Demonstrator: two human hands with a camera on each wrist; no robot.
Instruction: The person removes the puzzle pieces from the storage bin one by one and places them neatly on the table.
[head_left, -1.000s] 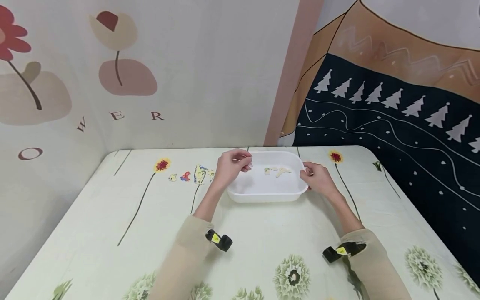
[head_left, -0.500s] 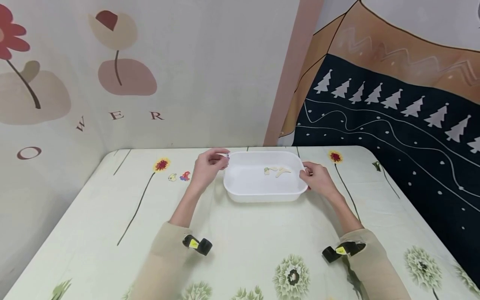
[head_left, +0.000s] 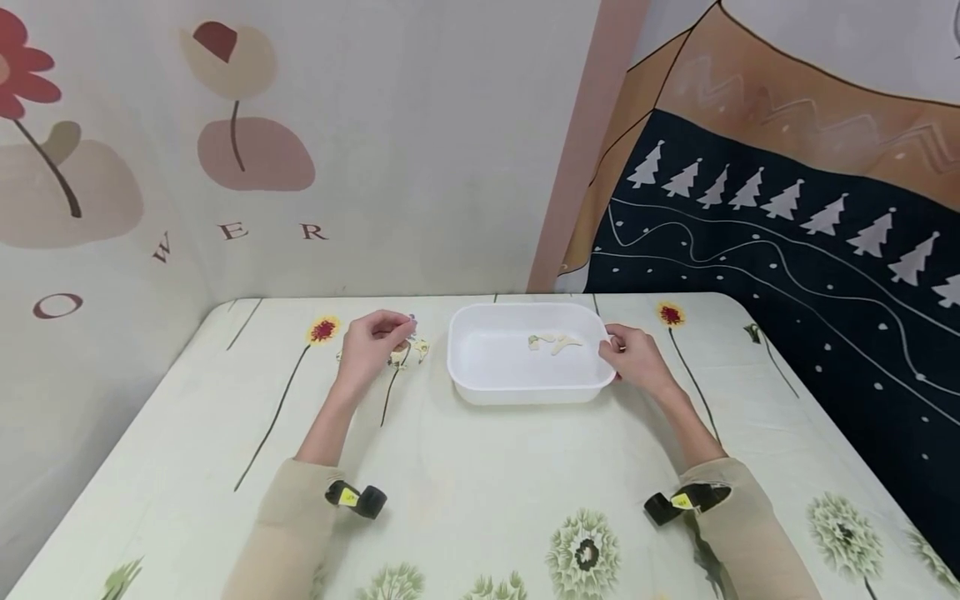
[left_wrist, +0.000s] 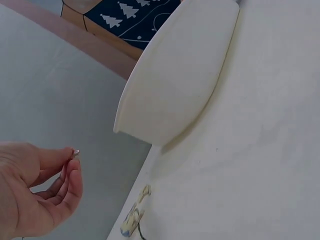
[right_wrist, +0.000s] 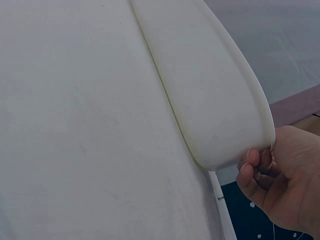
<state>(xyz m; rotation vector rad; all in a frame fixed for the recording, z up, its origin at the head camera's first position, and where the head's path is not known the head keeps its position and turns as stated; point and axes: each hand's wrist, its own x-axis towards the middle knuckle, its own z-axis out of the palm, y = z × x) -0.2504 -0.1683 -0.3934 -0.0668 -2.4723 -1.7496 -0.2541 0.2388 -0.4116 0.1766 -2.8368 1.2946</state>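
Observation:
My left hand [head_left: 371,350] is raised left of the white plastic basin [head_left: 525,392], apart from it. Its thumb and fingertips pinch a small flat piece [left_wrist: 76,153], pale in the left wrist view; its kind is too small to tell. Below and beside that hand, small patterned cut-out pieces [head_left: 422,348] lie on the table, partly hidden by the fingers. My right hand [head_left: 636,357] grips the right end of the basin at its rim, with fingers curled beneath it. Inside the basin lie a few small pale cut-out pieces [head_left: 566,343].
A flower-printed cloth [head_left: 495,475] covers the table. Behind the table's far edge stands a pale printed curtain [head_left: 412,167], with a dark tree-patterned cloth [head_left: 750,242] at the right.
My left hand has moved left from over the basin, past its left rim, to above the pieces on the table, a small piece between its fingertips. The right hand and basin have stayed put.

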